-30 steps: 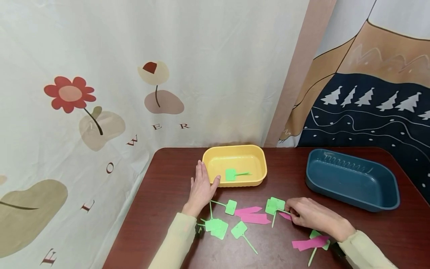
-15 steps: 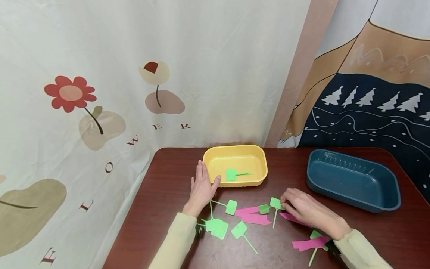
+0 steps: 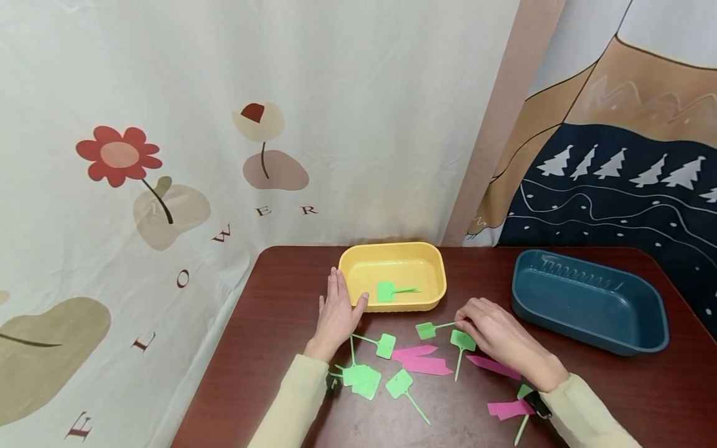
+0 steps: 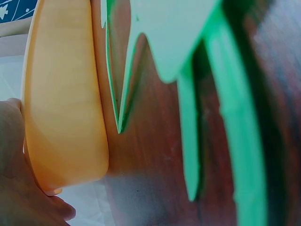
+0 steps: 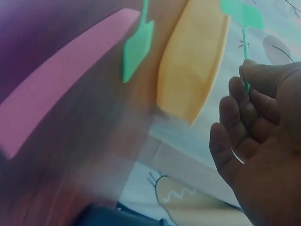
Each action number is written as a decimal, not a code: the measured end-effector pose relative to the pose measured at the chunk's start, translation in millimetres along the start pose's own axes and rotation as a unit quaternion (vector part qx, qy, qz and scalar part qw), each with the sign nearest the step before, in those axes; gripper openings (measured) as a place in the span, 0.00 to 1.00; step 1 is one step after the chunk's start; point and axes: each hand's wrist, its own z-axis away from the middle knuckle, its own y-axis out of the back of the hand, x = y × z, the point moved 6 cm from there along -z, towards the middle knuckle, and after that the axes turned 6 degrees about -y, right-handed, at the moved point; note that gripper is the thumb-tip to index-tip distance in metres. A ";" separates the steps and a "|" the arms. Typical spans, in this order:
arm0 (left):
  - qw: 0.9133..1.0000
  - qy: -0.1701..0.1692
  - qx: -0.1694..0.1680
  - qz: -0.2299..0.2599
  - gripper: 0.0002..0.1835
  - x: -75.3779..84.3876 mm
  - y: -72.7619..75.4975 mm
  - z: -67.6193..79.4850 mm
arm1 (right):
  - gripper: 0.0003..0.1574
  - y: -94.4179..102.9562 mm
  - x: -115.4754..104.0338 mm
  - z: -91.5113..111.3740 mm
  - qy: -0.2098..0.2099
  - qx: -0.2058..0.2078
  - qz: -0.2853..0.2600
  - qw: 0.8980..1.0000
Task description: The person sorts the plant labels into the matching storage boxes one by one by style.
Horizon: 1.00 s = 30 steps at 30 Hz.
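In the head view my left hand [image 3: 335, 317] lies against the left side of a yellow plastic basin [image 3: 417, 270], fingers straight and thumb at the front rim. A few green plant labels [image 3: 385, 291] lie inside the basin. My right hand [image 3: 504, 339] pinches the thin stem of a green plant label [image 3: 426, 331] between thumb and fingertips, just in front of the basin. The right wrist view shows this label's flat head [image 5: 242, 14] beyond the fingertips. Another green label [image 3: 462, 340] lies below the right hand, beside a pink pointed strip [image 3: 493, 367].
On the brown table [image 3: 252, 348] a blue basin [image 3: 588, 314] stands at the right. Several green labels [image 3: 358, 379] and pink strips [image 3: 426, 364] lie scattered in front. More pink strips [image 3: 510, 409] overlap a green label near the right wrist. Printed curtains [image 3: 364, 124] hang behind.
My right hand has picked a green label off the overlapping pair and carried it up and left, toward the yellow basin. The left hand has stayed at the basin's side.
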 end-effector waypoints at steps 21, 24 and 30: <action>1.000 -0.001 -0.004 -0.001 0.50 2.4 1.6 0.9 | 0.04 -1.4 -38.3 -72.3 -0.090 0.085 -0.039 0.992; 1.000 0.001 -0.005 -0.003 0.50 1.9 1.2 0.9 | 0.05 -5.7 -38.7 -85.8 -0.098 0.080 -0.031 0.992; 1.000 0.004 -0.006 -0.005 0.50 1.3 1.0 0.4 | 0.08 -16.8 -38.5 -105.7 -0.110 0.051 -0.023 0.992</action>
